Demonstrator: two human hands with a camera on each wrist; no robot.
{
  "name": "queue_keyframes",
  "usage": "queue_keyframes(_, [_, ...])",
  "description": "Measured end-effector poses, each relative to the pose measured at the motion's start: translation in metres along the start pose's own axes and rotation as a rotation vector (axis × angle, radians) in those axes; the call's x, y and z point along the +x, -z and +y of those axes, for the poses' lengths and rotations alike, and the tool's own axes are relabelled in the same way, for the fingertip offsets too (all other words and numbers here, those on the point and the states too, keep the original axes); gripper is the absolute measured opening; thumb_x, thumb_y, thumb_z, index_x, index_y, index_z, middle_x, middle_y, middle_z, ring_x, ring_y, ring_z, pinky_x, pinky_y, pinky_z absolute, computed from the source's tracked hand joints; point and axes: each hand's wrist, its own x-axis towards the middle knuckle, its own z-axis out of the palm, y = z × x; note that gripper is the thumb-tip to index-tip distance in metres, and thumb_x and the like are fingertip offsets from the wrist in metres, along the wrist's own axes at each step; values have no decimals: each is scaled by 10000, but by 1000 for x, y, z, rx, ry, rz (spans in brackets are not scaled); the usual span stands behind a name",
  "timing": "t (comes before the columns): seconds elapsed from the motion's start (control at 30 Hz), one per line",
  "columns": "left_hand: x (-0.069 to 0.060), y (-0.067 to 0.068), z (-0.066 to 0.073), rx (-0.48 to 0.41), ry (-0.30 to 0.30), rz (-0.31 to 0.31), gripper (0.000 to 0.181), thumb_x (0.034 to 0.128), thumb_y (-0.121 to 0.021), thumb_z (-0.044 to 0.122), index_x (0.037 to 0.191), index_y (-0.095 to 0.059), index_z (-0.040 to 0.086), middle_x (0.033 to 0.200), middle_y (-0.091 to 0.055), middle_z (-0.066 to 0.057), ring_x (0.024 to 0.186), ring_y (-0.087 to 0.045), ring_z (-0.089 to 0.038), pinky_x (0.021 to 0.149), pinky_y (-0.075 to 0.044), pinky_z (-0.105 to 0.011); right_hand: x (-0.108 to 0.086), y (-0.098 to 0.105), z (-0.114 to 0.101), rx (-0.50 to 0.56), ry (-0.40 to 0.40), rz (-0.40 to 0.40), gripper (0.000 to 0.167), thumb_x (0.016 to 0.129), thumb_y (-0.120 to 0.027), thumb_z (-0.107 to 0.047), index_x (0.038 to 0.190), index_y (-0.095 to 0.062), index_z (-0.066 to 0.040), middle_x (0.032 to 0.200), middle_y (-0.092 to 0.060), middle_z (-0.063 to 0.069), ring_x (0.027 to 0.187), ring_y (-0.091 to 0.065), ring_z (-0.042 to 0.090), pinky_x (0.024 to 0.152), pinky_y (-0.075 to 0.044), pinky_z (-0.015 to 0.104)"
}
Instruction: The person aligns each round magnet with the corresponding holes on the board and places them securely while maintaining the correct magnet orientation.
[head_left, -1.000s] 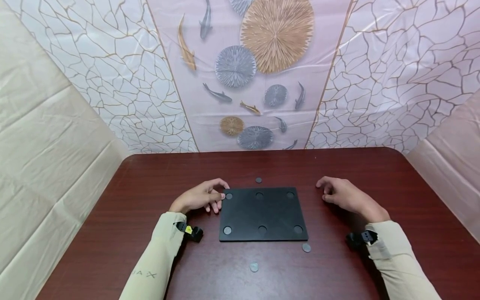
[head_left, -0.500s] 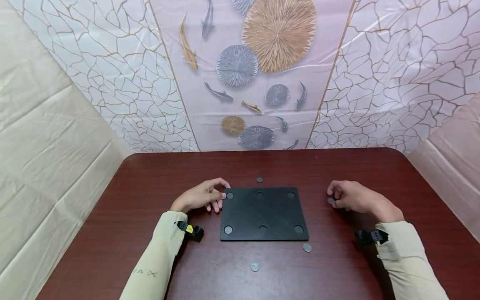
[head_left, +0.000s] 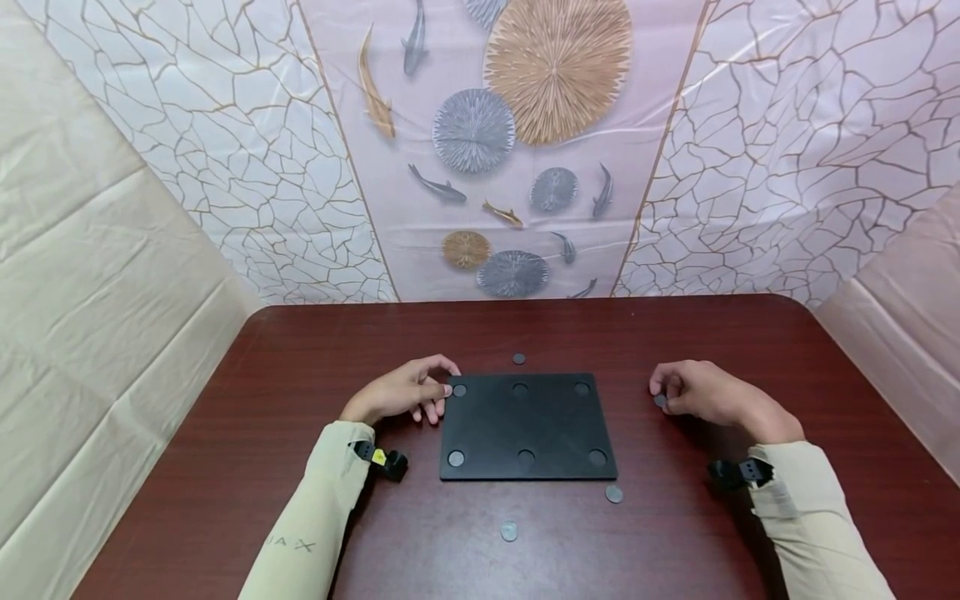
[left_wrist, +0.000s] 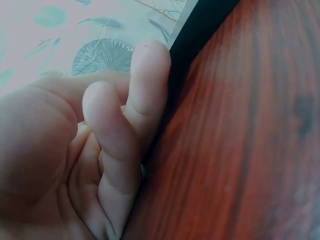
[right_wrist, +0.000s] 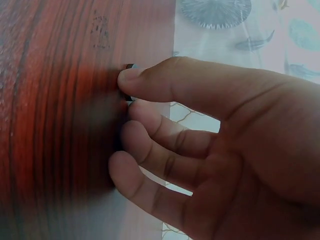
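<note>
A flat black board (head_left: 528, 425) with several round recesses lies on the table. My left hand (head_left: 401, 392) holds its far left corner, thumb on top and fingers along the side; in the left wrist view the fingers (left_wrist: 150, 75) curl against the board's edge. To the right of the board, my right hand (head_left: 701, 393) pinches a grey coin (head_left: 660, 401) close to the tabletop. The right wrist view shows the thumb mostly covering that coin (right_wrist: 131, 66). A silvery coin (head_left: 456, 458) sits in the near left recess, and a darker coin (head_left: 460, 390) seems to fill the far left one.
Loose coins lie around the board: one dark coin (head_left: 519, 359) behind it, one coin (head_left: 614, 494) by its near right corner, and one coin (head_left: 509, 531) in front. The brown wooden table (head_left: 300, 350) ends at a patterned cloth backdrop (head_left: 480, 167).
My right hand has shifted slightly right and nearer, and a coin now shows between its thumb and fingers. The left hand and the board have stayed in place.
</note>
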Motion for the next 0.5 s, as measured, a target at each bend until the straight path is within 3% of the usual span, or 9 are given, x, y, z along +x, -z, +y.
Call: queue_keyframes(0.5, [0,1,0,6,7,3,312,1072,-595,133,1380,-551,117,801,-711,-108,664,-724,-212,544,-562,-274,2,-3,0,-50,24,21,169,941,-760,-62,975,-596,-85,759,-538,-27,671,-490,128,650,-391,288])
